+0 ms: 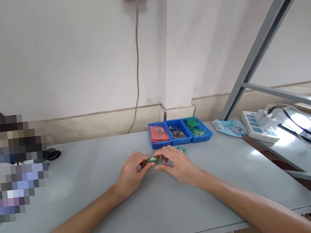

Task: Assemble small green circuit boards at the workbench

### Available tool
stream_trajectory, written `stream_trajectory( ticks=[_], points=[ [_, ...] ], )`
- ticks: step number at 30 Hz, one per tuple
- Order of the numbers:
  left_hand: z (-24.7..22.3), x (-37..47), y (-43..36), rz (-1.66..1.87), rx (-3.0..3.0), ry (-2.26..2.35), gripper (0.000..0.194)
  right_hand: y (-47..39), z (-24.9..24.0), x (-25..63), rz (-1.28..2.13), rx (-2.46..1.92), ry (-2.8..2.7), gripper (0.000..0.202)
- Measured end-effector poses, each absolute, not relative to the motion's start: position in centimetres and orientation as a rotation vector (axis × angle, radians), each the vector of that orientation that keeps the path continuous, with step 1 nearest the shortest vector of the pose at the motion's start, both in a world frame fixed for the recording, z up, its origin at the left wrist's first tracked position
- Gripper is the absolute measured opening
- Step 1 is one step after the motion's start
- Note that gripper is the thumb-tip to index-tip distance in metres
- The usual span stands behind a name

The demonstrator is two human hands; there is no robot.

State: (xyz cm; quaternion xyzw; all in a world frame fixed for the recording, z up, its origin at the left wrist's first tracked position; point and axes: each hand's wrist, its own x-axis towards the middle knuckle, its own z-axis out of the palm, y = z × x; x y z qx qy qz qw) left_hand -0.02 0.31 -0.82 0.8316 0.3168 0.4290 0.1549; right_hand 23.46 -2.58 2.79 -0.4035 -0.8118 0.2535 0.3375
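Observation:
A small green-tinted clear plastic bag (151, 160) is held up just over the table, between my two hands. My left hand (133, 171) pinches its left end between thumb and fingers. At the other end, the curled fingers and thumb of my right hand (178, 165) close around the bag, partly hiding it. What the bag contains is too small to make out. Just behind my right hand lies another green-tinted bag (183, 150), partly covered by the hand.
Three joined blue bins stand behind my hands: one with red flat packets (159, 134), one with small metal pieces (177, 132), one with green bags (194, 126). Rightward lie a blue-white plastic packet (230, 128) and a power strip (258, 128). A blurred-out person is at left.

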Motion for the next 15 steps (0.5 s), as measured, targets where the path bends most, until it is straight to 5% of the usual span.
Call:
stream_trajectory(
  ticks=[6, 15],
  points=[
    [-0.6, -0.5, -0.3, 1.079, 2.191, 0.976, 0.027, -2.2, 4.1, 24.6, 0.401, -0.976, -2.213, 0.021],
    [0.0, -0.6, -0.4, 0.897, 2.136, 1.076, 0.034, 8.9, 10.6, 37.7, -0.506, -1.424, -2.097, 0.024]
  ],
)
